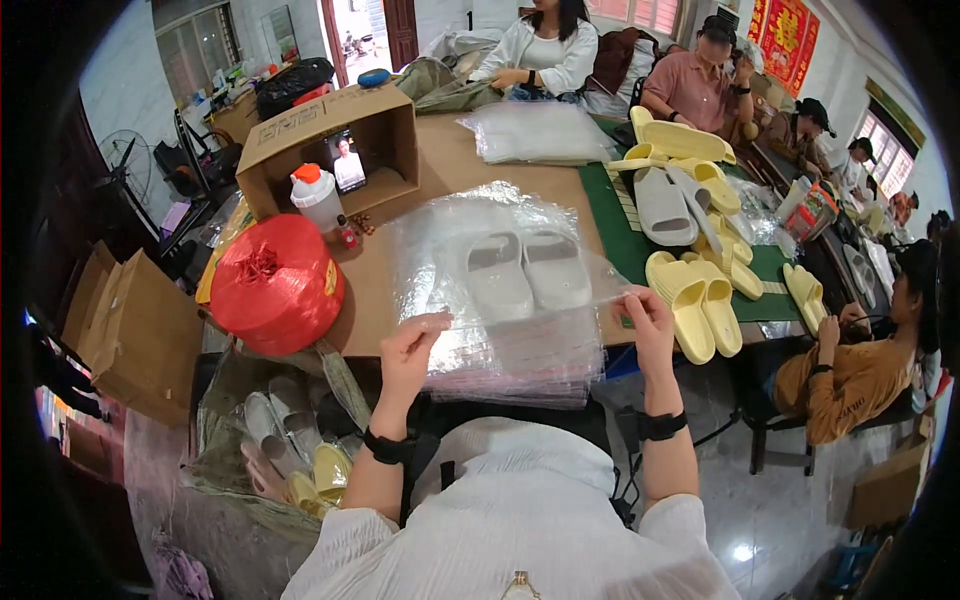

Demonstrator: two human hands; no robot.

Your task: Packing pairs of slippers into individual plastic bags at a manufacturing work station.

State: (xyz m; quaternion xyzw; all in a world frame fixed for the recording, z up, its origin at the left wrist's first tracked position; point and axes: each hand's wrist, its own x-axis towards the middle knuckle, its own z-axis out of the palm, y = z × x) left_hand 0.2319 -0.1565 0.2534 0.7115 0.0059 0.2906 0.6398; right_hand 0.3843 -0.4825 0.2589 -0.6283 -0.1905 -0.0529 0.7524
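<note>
A pair of grey slippers (pixel 527 272) lies side by side in front of me, toes away, seen through a clear plastic bag (pixel 545 313). Both my hands pinch the near edge of this bag and stretch it between them. My left hand (pixel 408 352) is closed on its left corner, and my right hand (pixel 648 325) on its right corner. Under the slippers, a stack of clear bags (pixel 510 362) reaches the table's near edge. Whether the slippers are fully inside the held bag I cannot tell.
Yellow slippers (pixel 690 300) and grey ones (pixel 665 205) crowd the green mat at right. A red twine roll (pixel 275 285), white bottle (pixel 318 200) and cardboard box (pixel 385 145) stand left. A sack (pixel 225 440) of slippers sits lower left. A seated person (pixel 850 370) works at right.
</note>
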